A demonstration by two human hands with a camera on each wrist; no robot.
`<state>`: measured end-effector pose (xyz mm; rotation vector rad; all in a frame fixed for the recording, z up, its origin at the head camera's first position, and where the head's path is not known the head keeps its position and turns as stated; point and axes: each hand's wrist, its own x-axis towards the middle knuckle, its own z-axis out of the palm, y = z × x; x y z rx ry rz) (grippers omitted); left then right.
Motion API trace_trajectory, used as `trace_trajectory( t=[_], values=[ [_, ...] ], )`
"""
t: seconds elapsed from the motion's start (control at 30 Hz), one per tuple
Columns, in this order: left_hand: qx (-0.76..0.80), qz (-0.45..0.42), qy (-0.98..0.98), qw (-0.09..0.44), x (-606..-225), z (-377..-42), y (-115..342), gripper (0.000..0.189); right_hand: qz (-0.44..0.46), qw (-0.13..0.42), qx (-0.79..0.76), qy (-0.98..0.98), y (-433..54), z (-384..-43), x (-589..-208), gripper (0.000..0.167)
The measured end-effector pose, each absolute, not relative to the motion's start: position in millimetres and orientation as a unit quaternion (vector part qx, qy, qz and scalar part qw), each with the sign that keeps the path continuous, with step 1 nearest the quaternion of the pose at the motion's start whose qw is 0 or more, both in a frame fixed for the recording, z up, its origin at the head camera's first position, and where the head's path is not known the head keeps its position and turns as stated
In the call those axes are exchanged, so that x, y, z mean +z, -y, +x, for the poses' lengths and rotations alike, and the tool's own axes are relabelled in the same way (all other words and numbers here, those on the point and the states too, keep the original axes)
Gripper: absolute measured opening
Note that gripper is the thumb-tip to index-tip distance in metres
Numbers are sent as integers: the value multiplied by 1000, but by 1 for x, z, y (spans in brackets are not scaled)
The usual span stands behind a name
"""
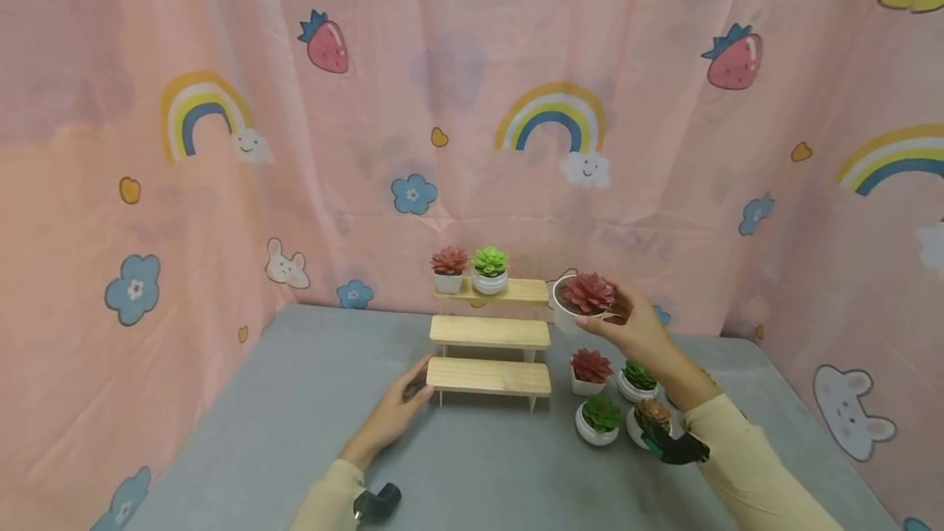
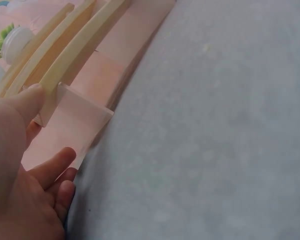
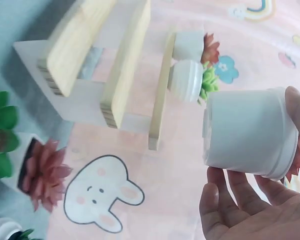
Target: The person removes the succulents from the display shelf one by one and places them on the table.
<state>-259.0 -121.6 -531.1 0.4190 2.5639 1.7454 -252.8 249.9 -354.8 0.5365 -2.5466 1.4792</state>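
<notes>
Right sleeve (image 1: 752,461), nearest. My right hand (image 1: 634,322), gripping white pot (image 1: 566,319); top shelf (image 1: 527,291) lengthwise to those fingers' left. My left hand (image 1: 394,412), pinching lowest shelf (image 1: 487,377).

At least seven potted succulents (image 1: 592,369), three shelf boards (image 1: 489,332), two hands (image 1: 396,410).

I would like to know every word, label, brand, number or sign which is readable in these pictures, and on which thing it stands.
None: no text is readable in any view.
Pot in the right hand: its visible side is plain white.
Stand: only wood grain, no lettering.
Curtain: drawings, no words seen.
Wrist devices: too small to tell whether any mark is there.
</notes>
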Motion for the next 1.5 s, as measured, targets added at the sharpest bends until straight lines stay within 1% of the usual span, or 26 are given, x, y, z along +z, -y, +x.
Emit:
trace_trajectory(
  t=[0.23, 0.4, 0.7, 0.87, 0.93, 1.13, 1.3, 1.5],
  values=[
    [557, 133, -819, 6, -531, -260, 121, 62, 175, 98, 461, 865, -262, -219, -371, 65],
    [569, 134, -811, 5, -530, -259, 121, 61, 149, 86, 464, 869, -268, -199, -387, 68],
    [558, 135, -819, -2, -530, -257, 124, 60, 77, 32, 466, 881, -272, -167, -419, 71],
    [551, 138, -823, 6, -533, -260, 124, 63, 40, -23, 468, 883, -279, -153, -437, 75],
    [553, 138, -822, 11, -534, -261, 124, 64, 26, -46, 466, 883, -281, -150, -443, 78],
    [551, 131, -824, 9, -535, -263, 122, 64, -12, -93, 465, 880, -284, -147, -458, 84],
    [553, 130, -823, 7, -532, -263, 121, 63, -20, -103, 467, 878, -287, -147, -470, 86],
    [551, 133, -824, 4, -531, -260, 121, 61, -4, -114, 489, 865, -293, -145, -483, 85]
  ],
)
